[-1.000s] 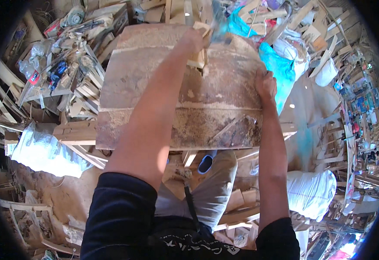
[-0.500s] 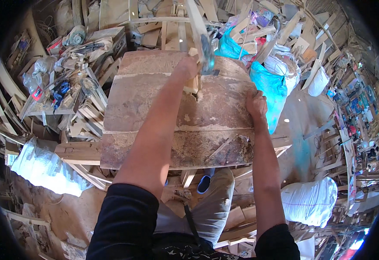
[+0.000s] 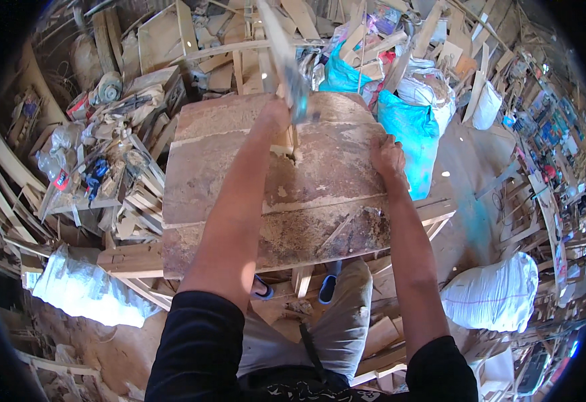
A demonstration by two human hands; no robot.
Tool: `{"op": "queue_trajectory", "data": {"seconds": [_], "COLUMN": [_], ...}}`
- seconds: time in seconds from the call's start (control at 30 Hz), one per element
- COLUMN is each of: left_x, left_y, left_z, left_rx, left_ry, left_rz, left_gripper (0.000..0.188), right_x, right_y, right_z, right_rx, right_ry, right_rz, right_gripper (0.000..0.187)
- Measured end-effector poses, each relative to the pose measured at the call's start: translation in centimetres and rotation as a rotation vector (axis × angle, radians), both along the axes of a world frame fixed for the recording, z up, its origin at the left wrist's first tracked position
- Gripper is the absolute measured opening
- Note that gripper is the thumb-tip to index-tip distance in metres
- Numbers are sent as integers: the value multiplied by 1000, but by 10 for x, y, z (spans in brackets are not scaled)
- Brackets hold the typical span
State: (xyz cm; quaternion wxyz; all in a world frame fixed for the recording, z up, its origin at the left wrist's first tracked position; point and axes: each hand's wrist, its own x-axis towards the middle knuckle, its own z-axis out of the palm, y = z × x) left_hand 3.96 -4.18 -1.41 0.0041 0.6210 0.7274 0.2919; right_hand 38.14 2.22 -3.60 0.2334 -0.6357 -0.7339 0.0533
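My left hand [image 3: 276,117] is closed on a small pale piece of wood [image 3: 285,141] that lies on the worn wooden tabletop [image 3: 219,164]. Right beside its fingers, the far end of a long pale arm [image 3: 279,40] with a dark and bluish metal-looking part [image 3: 298,100] is smeared by motion; its exact kind cannot be made out. My right hand [image 3: 389,157] is wrapped round the tabletop's right edge, fingers curled. Sawdust lies over the boards, and a dark notch shows in the surface by the wood piece.
Teal sacks [image 3: 408,130] stand against the table's right side. A white sack [image 3: 493,293] lies at lower right, another white bag [image 3: 88,288] at lower left. Wood offcuts [image 3: 149,174] and a cluttered side bench with a plastic bottle [image 3: 55,171] are at left. A wooden beam [image 3: 131,260] juts out underneath.
The whole view has shifted, so the table sits slightly lower and the arm further left. Both hands keep their places, left on the wood piece and right at the table edge.
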Motion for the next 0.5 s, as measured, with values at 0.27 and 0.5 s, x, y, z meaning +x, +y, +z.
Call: {"op": "queue_trajectory", "data": {"seconds": [0.27,0.5], "left_x": [5,-60], "left_y": [8,47], "left_z": [-8,-50], "left_rx": [-37,1], "left_ry": [6,354], "left_rz": [11,-18], "left_gripper": [44,52], "right_x": [4,-16], "right_y": [-1,-4], "right_z": [2,3], "right_rx": [-15,-15], "right_ry": [36,74], "right_rz": [-41,-7], "right_gripper": [70,69]}}
